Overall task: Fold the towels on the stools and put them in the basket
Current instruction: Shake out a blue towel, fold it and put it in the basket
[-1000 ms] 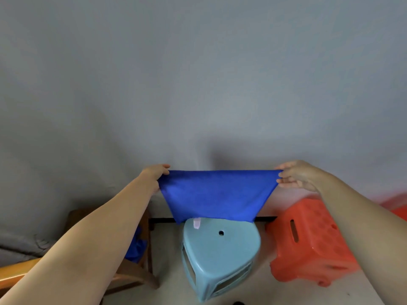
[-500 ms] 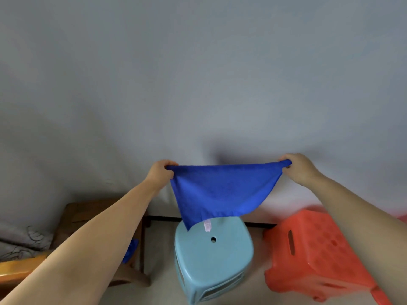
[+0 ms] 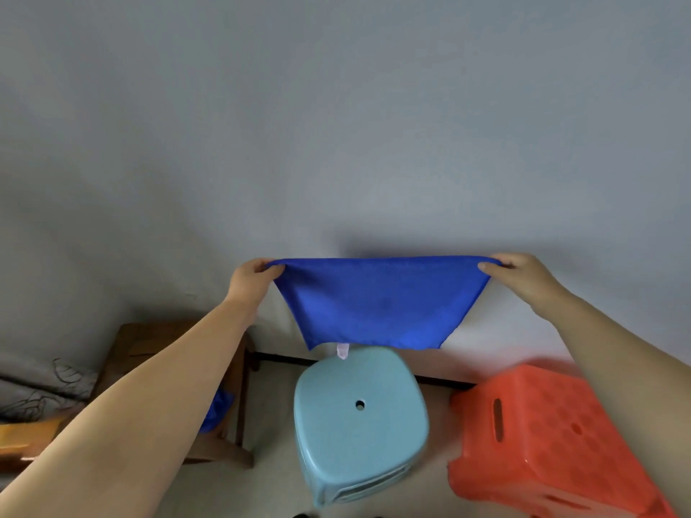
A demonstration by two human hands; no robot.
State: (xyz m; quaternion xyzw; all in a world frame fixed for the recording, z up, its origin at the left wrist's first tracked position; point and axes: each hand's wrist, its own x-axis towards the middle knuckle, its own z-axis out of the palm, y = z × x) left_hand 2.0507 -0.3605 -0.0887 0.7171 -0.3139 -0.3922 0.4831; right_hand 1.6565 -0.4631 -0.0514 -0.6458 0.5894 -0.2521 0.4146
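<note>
Left hand (image 3: pixel 251 280) and right hand (image 3: pixel 518 275) each pinch a top corner of the towel (image 3: pixel 381 302). It hangs spread above the blue stool (image 3: pixel 359 416); red stool (image 3: pixel 542 439) at 4 o'clock.

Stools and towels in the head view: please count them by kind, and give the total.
Stools: 3, light blue stool, orange stool, wooden stool.
Towels: 2, blue towel held up, second blue cloth partly hidden on the wooden stool.
Total: 5

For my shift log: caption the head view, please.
Both hands, left and right, hold a blue towel stretched above the light-blue stool.
</note>
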